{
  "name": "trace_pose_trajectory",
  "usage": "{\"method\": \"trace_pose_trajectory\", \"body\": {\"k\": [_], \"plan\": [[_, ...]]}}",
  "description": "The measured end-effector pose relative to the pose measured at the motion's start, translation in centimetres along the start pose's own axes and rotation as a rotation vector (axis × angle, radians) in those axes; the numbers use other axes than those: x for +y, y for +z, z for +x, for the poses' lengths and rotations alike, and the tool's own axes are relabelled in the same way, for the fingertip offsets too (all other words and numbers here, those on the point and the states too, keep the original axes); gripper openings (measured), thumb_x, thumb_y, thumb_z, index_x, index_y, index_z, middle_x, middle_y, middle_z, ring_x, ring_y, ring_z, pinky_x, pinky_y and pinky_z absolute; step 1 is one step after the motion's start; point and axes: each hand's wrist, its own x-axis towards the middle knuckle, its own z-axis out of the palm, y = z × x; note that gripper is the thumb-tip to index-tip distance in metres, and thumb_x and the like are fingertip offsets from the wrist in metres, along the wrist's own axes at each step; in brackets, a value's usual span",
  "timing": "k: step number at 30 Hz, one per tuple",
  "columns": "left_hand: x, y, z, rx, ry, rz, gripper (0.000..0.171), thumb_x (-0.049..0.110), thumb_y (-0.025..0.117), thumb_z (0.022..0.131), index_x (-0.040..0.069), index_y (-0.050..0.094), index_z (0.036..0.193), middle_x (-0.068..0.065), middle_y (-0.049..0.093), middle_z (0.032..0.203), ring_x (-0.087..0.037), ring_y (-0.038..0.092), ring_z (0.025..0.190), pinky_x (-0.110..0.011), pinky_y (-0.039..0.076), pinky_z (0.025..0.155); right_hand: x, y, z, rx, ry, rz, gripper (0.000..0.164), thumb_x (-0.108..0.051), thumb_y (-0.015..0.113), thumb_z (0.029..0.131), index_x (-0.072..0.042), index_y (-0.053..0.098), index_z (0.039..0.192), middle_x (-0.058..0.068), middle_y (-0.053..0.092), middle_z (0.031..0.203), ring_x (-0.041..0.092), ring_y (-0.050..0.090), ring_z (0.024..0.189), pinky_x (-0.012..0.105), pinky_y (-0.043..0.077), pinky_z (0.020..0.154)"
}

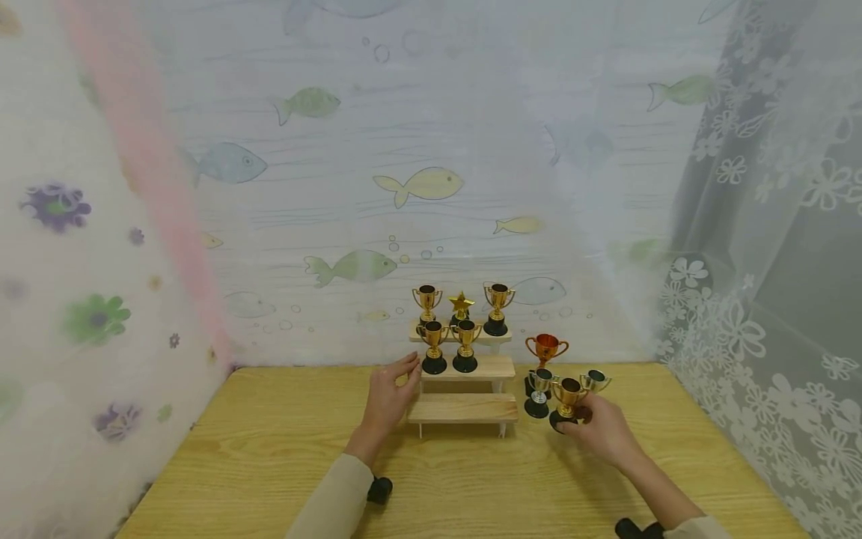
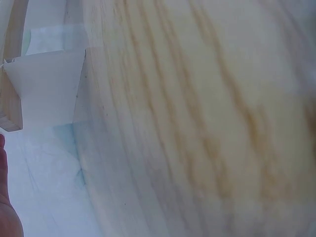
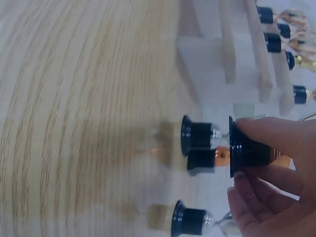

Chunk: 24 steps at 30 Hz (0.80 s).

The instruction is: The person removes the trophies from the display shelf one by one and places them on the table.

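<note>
My right hand [image 1: 602, 430] pinches a gold trophy cup [image 1: 569, 393] by its black base [image 3: 249, 150], which is lifted off the table in the right wrist view. Close behind it stand a silver trophy cup [image 1: 537, 393], an orange-bronze one [image 1: 546, 348] and another silver one [image 1: 595, 380], partly hidden by my hand. My left hand [image 1: 390, 393] is at the left end of the three-step wooden stand [image 1: 465, 409], fingers extended beside the middle step. Gold cups [image 1: 434, 348] stand on that step; on the top step, a star trophy [image 1: 461, 305] sits between two gold cups [image 1: 498, 307].
The stand is near the back of the wood-grain table [image 1: 289, 449]. Behind it hangs a fish-patterned curtain [image 1: 417, 112], with a white lace-flowered curtain [image 1: 741, 299] at the right. A black device [image 1: 380, 490] is by the left wrist.
</note>
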Motion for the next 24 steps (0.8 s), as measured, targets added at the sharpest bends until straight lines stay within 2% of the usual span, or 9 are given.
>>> {"method": "trace_pose_trajectory", "body": {"k": [6, 12, 24], "plan": [[0.0, 0.0, -0.1, -0.002, -0.008, -0.009, 0.025, 0.017, 0.068, 0.1, 0.001, 0.076, 0.118, -0.01, 0.069, 0.129, -0.029, 0.07, 0.113, -0.049, 0.054, 0.098, 0.9, -0.2, 0.1, -0.007, 0.042, 0.029, 0.039, -0.012, 0.087, 0.079, 0.008, 0.07, 0.107, 0.019, 0.074, 0.102, 0.036, 0.071, 0.094, 0.052, 0.057, 0.086], [-0.1, 0.1, 0.0, 0.006, 0.0, -0.018, 0.025, 0.017, 0.069, 0.099, 0.0, 0.076, 0.117, -0.01, 0.07, 0.128, -0.029, 0.07, 0.114, -0.049, 0.055, 0.097, 1.9, -0.1, 0.5, -0.026, 0.09, 0.036, 0.04, -0.013, 0.086, 0.081, 0.009, 0.069, 0.109, 0.018, 0.073, 0.101, 0.037, 0.069, 0.095, 0.053, 0.056, 0.084], [-0.3, 0.1, 0.0, 0.005, -0.007, -0.015, 0.026, 0.017, 0.07, 0.099, 0.001, 0.076, 0.118, -0.009, 0.07, 0.129, -0.029, 0.069, 0.115, -0.048, 0.054, 0.098, 3.3, 0.7, 1.1, -0.025, 0.118, 0.05, 0.039, -0.009, 0.084, 0.08, 0.01, 0.07, 0.111, 0.016, 0.073, 0.099, 0.034, 0.069, 0.093, 0.051, 0.055, 0.082]]}}
